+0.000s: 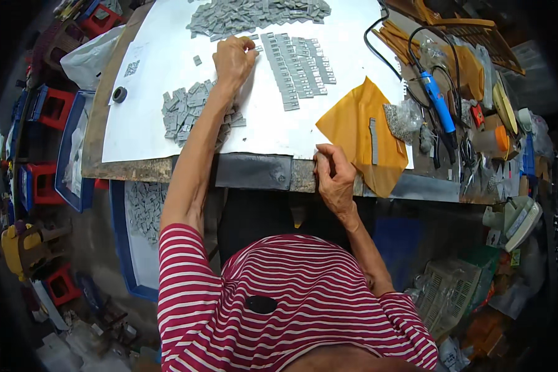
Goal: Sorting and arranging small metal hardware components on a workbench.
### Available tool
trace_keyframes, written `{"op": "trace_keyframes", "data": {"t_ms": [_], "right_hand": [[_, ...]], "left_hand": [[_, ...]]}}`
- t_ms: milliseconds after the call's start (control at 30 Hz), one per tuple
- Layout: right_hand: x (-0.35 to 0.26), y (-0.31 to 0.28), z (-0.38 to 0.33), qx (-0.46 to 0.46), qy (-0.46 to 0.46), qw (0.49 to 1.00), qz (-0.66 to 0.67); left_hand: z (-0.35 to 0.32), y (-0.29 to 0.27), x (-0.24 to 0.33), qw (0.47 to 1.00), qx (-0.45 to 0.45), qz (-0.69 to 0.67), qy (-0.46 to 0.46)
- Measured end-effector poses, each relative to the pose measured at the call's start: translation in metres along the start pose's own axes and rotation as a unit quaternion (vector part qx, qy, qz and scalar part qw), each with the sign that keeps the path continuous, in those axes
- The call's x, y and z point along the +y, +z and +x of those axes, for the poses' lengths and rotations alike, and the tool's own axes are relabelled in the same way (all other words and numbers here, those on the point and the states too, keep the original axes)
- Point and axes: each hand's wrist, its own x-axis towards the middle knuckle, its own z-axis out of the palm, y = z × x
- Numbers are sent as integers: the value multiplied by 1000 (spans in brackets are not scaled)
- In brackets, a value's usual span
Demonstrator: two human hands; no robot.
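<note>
white label with square code [132, 68] | table's left | clear bag of parts [403, 119] | right

At the right of the frame a blue-handled tool [438, 99] lies on the counter [136, 168] with its black cable [387, 59] looping toward the upper edge, beside a clear bag of small parts [403, 119]. Red stools [54, 106] stand at the left, and a blue tray [121, 248] sits below the counter's edge.

Your left hand [234, 59] presses on small grey pieces [297, 65] laid in rows on the white sheet [155, 118]. Your right hand [333, 177] rests at the table edge [254, 172], beside the yellow envelope [366, 133].
</note>
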Motion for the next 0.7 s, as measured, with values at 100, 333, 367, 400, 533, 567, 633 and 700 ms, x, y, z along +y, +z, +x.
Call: {"op": "trace_keyframes", "data": {"t_ms": [100, 333, 367, 400, 533, 567, 633, 700], "right_hand": [[-7, 0, 3, -5, 4, 1000, -4], [-12, -1, 2, -20, 26, 999, 5], [-12, -1, 3, -19, 23, 1000, 8], [-12, -1, 4, -22, 22, 999, 10], [-13, -1, 6, -22, 8, 1000, 8], [-12, -1, 6, -22, 10, 1000, 9], [-14, -2, 7, -20, 8, 1000, 8], [-13, -2, 7, -19, 5, 1000, 5]], "left_hand": [[11, 14, -16, 998, 9, 29, -54], [13, 21, -26, 994, -19, 22, -108], [14, 20, -26, 993, -18, 23, -110], [15, 20, -27, 994, -27, 20, -108], [13, 18, -28, 996, -22, 14, -86], [13, 18, -28, 996, -24, 15, -87], [13, 19, -27, 996, -29, 9, -83], [13, 20, -29, 997, -19, 1, -80]]}}
